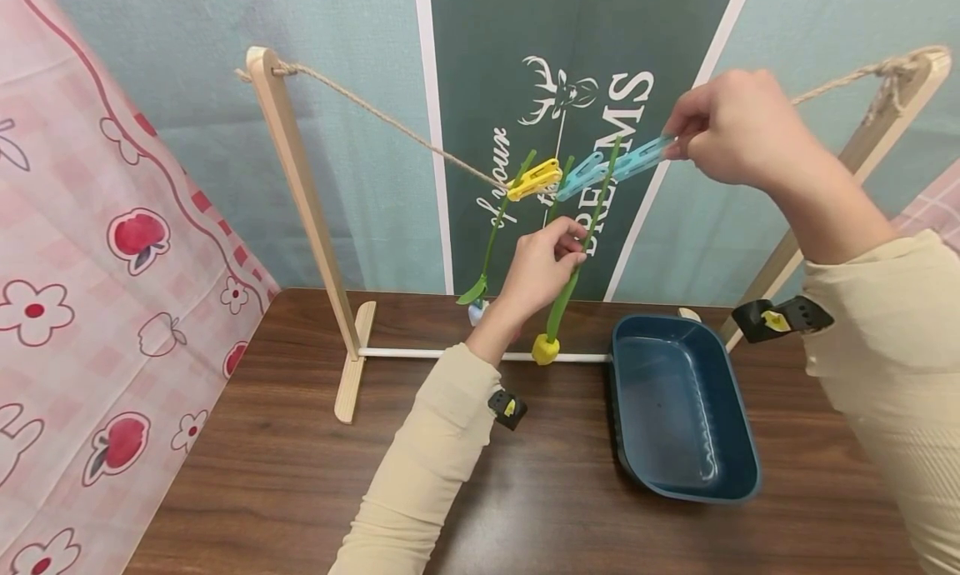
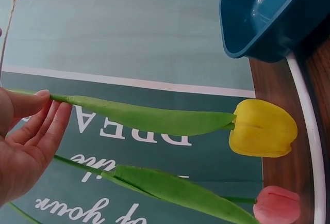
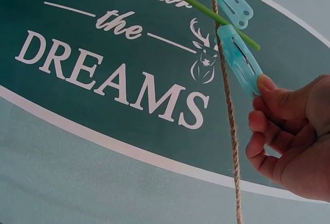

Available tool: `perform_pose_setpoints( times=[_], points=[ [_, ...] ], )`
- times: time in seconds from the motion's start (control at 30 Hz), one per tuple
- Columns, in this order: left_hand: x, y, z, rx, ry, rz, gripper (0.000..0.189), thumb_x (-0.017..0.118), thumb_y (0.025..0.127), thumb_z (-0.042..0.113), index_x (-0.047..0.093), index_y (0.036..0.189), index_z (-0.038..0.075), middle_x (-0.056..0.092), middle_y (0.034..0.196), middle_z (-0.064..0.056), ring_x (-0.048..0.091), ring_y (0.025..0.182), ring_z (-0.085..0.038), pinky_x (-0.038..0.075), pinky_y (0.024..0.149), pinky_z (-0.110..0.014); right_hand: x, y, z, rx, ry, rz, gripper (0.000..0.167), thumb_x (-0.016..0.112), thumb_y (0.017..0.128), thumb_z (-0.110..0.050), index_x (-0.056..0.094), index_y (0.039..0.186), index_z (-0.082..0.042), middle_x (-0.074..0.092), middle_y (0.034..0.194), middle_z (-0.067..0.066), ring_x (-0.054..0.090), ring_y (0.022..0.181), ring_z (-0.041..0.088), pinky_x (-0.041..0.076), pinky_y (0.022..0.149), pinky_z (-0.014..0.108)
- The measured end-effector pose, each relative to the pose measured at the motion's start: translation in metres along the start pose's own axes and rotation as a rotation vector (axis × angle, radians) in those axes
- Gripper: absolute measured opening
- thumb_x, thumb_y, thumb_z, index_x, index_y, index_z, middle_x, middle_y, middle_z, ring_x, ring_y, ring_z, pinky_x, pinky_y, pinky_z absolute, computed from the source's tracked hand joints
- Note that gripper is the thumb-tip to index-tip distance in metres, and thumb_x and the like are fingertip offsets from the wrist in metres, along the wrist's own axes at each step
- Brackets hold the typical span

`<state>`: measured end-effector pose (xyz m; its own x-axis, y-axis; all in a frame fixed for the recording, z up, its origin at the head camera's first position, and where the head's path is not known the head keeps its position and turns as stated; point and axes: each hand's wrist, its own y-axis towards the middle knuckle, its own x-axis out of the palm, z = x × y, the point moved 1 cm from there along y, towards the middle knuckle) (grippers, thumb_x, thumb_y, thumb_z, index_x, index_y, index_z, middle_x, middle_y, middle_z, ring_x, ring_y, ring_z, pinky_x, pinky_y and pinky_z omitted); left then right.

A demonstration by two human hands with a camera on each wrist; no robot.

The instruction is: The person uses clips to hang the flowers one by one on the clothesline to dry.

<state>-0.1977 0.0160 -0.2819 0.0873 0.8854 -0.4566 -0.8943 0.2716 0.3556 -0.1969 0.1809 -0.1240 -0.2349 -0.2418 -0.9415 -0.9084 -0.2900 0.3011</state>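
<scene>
My left hand [image 1: 536, 267] pinches the green stem of a yellow tulip [image 2: 263, 128], which hangs bloom down. Between thumb and fingers, my right hand [image 1: 738, 129] pinches the tail end of a light blue clothespin [image 3: 240, 61]. Its front end overlaps the rope [image 3: 229, 115] and the top of the tulip's stem in the right wrist view. Beside it, a second light blue clothespin [image 1: 582, 177] sits on the rope by another stem; a pink tulip [image 2: 277, 205] hangs below. Further left, a yellow clothespin [image 1: 535, 180] holds a stem with a pale bluish bloom [image 1: 477, 311], partly hidden by my left arm.
Two wooden posts, the left one [image 1: 303, 200] and the right one [image 1: 862, 158], carry the sagging rope. A white rod [image 1: 405, 353] runs low between them. The dark blue bin [image 1: 675, 496] stands on the brown table [image 1: 555, 475] at the right. A printed curtain [image 1: 352, 142] hangs behind.
</scene>
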Motion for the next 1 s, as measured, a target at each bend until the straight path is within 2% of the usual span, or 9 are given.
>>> perform_pose_setpoints(
  times=[0.43,1.0],
  points=[
    [0.0023,-0.0004,-0.0033,0.018,0.043,-0.011,0.018,0.062,0.086,0.005,0.06,0.104,0.004,0.063,0.084,-0.003,0.056,0.076,-0.011,0.043,0.064,-0.017,0.0044,-0.0005,0.002,-0.045,-0.018,-0.015,0.008,0.059,0.083,0.0,0.065,0.082,0.006,0.06,0.07,0.018,0.044,0.067,0.027,0.034,0.052,0.036],
    [0.0007,-0.0013,-0.0014,0.022,0.065,-0.03,0.016,0.062,0.085,0.004,0.061,0.101,0.007,0.062,0.08,-0.003,0.056,0.073,-0.011,0.043,0.063,-0.017,0.0077,-0.0014,0.0053,-0.077,-0.026,-0.014,0.009,0.059,0.083,0.001,0.065,0.078,0.005,0.06,0.067,0.015,0.044,0.065,0.026,0.033,0.052,0.035]
  ],
)
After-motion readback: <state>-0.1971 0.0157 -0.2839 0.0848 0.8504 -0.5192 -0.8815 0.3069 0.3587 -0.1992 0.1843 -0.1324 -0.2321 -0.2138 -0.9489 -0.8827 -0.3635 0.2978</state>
